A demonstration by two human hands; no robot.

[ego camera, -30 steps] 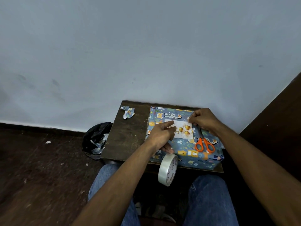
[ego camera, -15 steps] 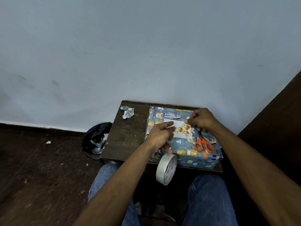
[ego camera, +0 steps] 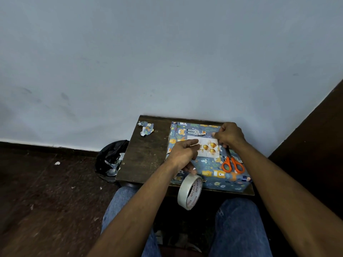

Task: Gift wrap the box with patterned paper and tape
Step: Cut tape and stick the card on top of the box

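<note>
- At the far left we see a black bin bag (ego camera: 111, 160) on the dark floor, just beside the small wooden table (ego camera: 146, 158).
- On the table's far left corner lies a torn scrap of patterned paper (ego camera: 146, 128).
- The wrapped box (ego camera: 213, 173) takes the right part of the table, and a white card (ego camera: 206, 147) with gold balloons lies on top of it.
- Our left hand (ego camera: 182, 153) rests on the card's left side with the forefinger stretched out, while its lower fingers are curled through the tape roll (ego camera: 189, 192), which hangs off the near edge.
- Our right hand (ego camera: 230, 136) has its fingers curled at the card's right edge; what it pinches, we cannot tell.
- Orange scissors (ego camera: 232, 164) lie on the box below that hand.
</note>
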